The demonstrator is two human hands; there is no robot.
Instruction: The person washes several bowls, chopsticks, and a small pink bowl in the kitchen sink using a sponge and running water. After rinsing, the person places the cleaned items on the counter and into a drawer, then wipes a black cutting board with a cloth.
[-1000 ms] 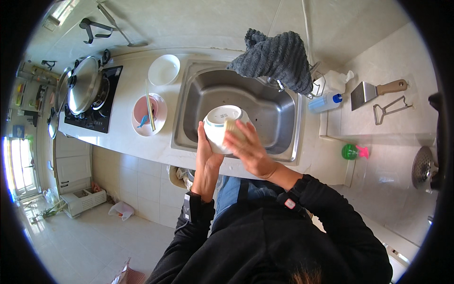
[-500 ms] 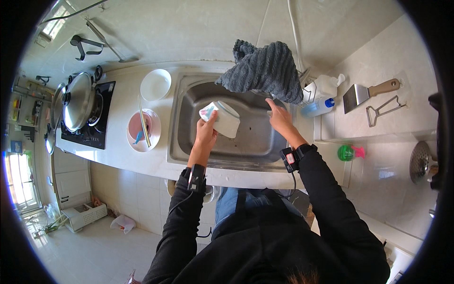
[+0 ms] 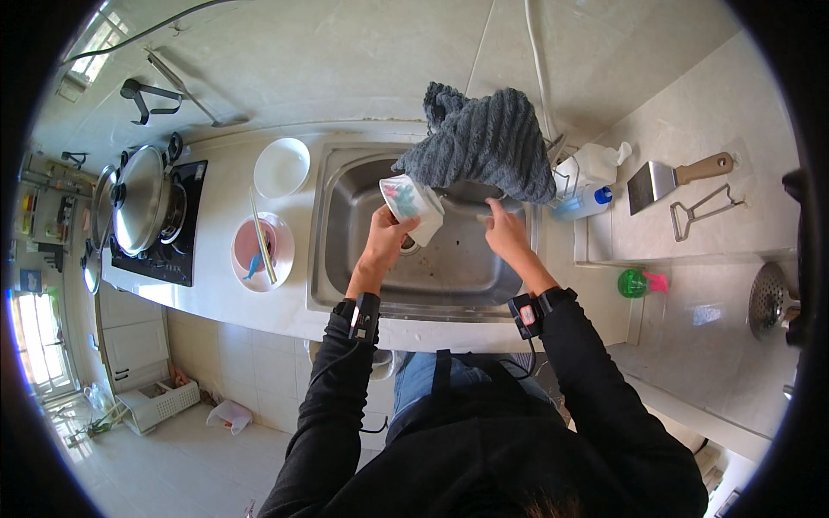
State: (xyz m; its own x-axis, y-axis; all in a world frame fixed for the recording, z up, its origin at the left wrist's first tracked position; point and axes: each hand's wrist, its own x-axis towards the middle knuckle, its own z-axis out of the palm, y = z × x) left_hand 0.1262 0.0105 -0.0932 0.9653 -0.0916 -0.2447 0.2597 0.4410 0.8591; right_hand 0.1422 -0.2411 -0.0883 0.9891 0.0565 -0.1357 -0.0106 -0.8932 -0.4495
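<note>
Tilted on its side over the steel sink [image 3: 449,281], a white angular bowl [image 3: 423,216] with pink and green decoration is gripped at its near edge by my left hand [image 3: 385,243]. My right hand [image 3: 509,236] is above the right part of the basin, just below a grey ribbed towel [image 3: 484,142]. Its index finger points forward, apart from the thumb; the other fingers are mostly hidden. I see nothing clearly held in it. The towel hangs over the sink's far side and hides what is under it.
Left of the sink are a white bowl [image 3: 282,168] and a plate [image 3: 285,268] bearing a pink bowl [image 3: 248,240] with chopsticks. Farther left, a lidded pan [image 3: 142,198] sits on the stove. A blue-capped bottle [image 3: 580,205] and green spray bottle [image 3: 633,283] stand at right.
My left hand has moved the bowl slightly right and turned it, so more of its decorated side shows. My right hand has shifted slightly, staying below the towel.
</note>
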